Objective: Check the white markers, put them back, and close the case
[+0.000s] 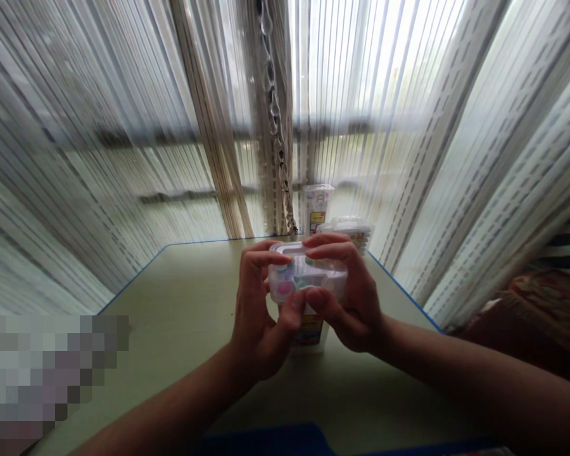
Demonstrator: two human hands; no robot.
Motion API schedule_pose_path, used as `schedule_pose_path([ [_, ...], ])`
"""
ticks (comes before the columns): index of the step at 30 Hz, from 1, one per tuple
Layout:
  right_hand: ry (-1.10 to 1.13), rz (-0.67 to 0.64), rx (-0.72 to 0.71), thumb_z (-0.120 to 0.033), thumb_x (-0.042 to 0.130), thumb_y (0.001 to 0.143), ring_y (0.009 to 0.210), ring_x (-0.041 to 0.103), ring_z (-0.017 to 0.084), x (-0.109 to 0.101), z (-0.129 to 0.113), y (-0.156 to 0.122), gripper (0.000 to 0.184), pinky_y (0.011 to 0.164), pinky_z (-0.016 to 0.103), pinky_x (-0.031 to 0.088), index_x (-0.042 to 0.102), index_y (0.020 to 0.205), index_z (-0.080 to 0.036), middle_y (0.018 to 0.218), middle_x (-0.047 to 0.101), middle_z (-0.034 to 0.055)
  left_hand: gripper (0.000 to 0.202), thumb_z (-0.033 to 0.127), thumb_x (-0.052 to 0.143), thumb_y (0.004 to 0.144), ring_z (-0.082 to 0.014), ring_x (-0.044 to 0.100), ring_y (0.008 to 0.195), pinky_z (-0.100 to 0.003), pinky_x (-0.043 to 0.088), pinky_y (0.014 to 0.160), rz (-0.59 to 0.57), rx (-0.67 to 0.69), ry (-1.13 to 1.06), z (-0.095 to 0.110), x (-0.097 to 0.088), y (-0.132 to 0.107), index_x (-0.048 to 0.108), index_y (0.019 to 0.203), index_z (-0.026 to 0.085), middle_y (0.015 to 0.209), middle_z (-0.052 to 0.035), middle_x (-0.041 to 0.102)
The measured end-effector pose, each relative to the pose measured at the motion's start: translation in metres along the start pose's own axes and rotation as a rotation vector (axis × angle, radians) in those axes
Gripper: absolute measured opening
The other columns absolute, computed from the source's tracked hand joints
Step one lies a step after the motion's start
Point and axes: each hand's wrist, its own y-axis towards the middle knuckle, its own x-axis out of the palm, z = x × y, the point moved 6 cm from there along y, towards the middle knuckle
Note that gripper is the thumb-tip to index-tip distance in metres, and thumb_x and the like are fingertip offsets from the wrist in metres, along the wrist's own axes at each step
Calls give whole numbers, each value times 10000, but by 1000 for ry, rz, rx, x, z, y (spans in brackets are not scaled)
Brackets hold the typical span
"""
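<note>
Both hands hold a small clear plastic box [283, 278] above the table, with pink and greenish contents showing through its walls. My left hand [262, 310] grips its left side, fingers over the top and thumb at the lower front edge. On the right side, my right hand [356, 291] is wrapped round it the same way, its thumb beside the left thumb. Below and behind the box stands a package with a dark and yellow label [310, 330], mostly hidden by the hands and box.
The pale table [185, 316] has a blue edge. At its far side stand a tall clear package [318, 206] and a stack of clear containers [354, 228]. String curtains [123, 126] hang behind. A blue object [270, 442] lies at the near edge.
</note>
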Motion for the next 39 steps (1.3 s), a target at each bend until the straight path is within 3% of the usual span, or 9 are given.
schedule_pose_path([
  [14, -41, -85, -91, -307, 746, 752, 1172, 550, 308, -4, 4, 3, 510, 989, 537, 479, 543, 1216, -246, 1201, 569, 108, 589, 155, 709, 709, -293, 479, 1241, -392, 572, 857, -102, 60, -19, -8, -3, 0, 484, 1241, 266, 1320, -110, 401],
  [23, -72, -24, -36, -245, 779, 748, 1144, 571, 298, -1, -3, 2, 496, 953, 518, 503, 541, 1184, -254, 1198, 570, 108, 438, 270, 607, 830, -316, 483, 1250, -454, 559, 895, -119, 18, -112, -4, -4, -1, 509, 1257, 262, 1341, -115, 401],
  [29, -103, -29, -34, -241, 794, 739, 1177, 567, 308, -1, 0, -2, 547, 971, 505, 501, 540, 1224, -247, 1242, 563, 124, 291, 291, 532, 932, -287, 503, 1232, -429, 557, 882, -86, -42, -97, -9, -6, -3, 531, 1223, 276, 1331, -110, 415],
  [35, -58, -132, -34, -469, 697, 801, 1341, 443, 354, -4, 2, -1, 718, 1064, 546, 420, 442, 1422, -212, 1429, 470, 166, 496, 331, 592, 909, -281, 588, 1131, -415, 575, 847, -81, -90, -121, -9, -9, -4, 424, 1374, 292, 1349, -137, 425],
  [39, 18, -142, 103, -489, 503, 939, 1219, 550, 314, -9, -3, 11, 463, 978, 488, 480, 581, 1284, -191, 1291, 582, 149, 588, 320, 654, 875, -263, 640, 1049, -402, 588, 821, -72, -166, -112, -12, -11, -6, 367, 1387, 278, 1280, -136, 507],
])
